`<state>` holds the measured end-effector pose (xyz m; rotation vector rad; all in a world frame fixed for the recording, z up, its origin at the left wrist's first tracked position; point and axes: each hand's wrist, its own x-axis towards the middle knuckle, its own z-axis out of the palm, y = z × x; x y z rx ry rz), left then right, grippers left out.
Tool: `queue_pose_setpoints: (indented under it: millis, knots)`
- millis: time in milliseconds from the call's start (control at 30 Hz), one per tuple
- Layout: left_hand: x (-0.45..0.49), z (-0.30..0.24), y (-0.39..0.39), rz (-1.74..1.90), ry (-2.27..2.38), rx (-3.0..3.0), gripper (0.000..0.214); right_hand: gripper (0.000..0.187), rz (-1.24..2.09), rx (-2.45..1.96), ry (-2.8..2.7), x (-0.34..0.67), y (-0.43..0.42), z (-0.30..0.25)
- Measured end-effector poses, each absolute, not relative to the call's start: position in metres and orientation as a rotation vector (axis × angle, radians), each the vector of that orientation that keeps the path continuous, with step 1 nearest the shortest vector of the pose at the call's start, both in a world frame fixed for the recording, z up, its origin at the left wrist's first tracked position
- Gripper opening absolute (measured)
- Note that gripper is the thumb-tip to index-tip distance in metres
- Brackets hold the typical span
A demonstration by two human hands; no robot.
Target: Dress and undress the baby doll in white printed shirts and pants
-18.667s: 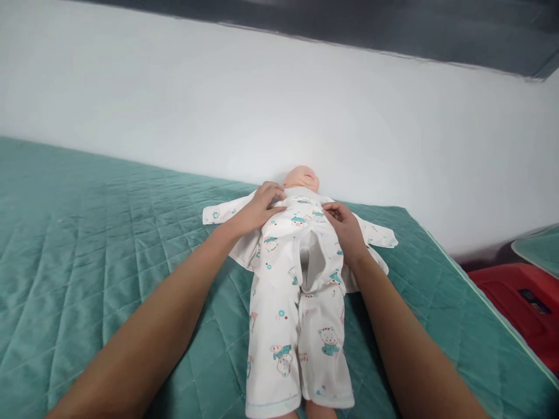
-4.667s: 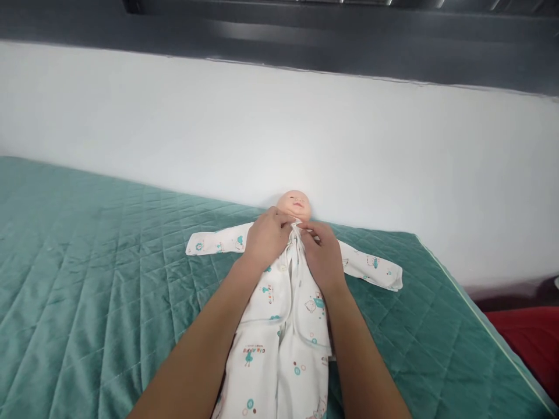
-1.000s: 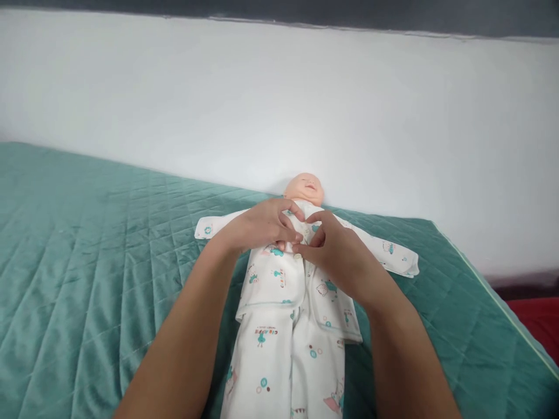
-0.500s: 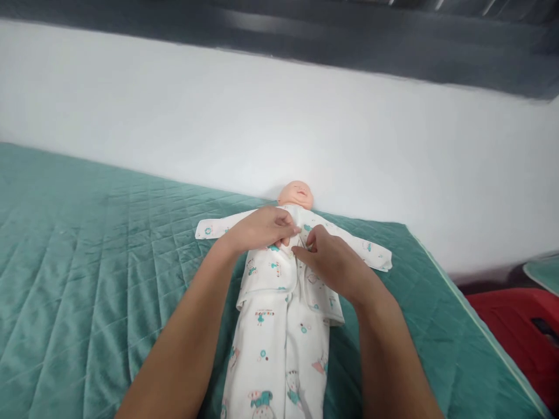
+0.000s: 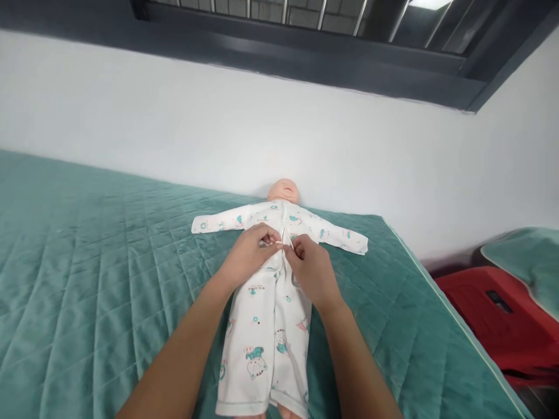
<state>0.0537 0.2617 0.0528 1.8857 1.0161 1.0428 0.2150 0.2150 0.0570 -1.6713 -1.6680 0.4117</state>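
A baby doll (image 5: 283,190) lies on its back, head toward the wall, in a white printed jacket (image 5: 301,220) and matching pants (image 5: 255,326). Both sleeves stretch out to the sides. At the lower front opening of the jacket, my left hand (image 5: 257,247) pinches one front edge between thumb and fingers. Close against it, my right hand (image 5: 308,265) pinches the other edge, and a fold of cloth stands up between the two. Any fastener there is hidden by my fingertips. The doll's feet show only partly at the bottom of the view.
Under the doll is a green quilted cover (image 5: 144,262) on a bed. A white wall (image 5: 218,128) rises behind its far edge, with a dark barred window frame (image 5: 305,52) above. To the right, below the bed's edge, stands a red plastic object (image 5: 493,320) with green cloth (image 5: 528,259) beside it.
Both hands have moved down the jacket front from the chest toward the hem and come closer together. The view has shifted, showing more of the window and the pants' cuffs.
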Motion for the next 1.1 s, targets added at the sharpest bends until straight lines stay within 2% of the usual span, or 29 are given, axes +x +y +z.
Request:
queue_pose_setpoints:
  millis: [167,533,1100]
  knots:
    - [0.056,0.056,0.261,1.07,1.066,1.828,0.009,0.019,0.512,-1.539,-1.481,0.215,0.216,0.052]
    - [0.059,0.06,0.253,1.199,1.006,1.628,0.014,0.025,1.098,-1.216,-1.026,0.216,0.216,0.066]
    - [0.056,0.054,0.258,1.175,0.875,1.622,0.017,0.023,0.956,-1.191,-1.138,0.205,0.218,0.051]
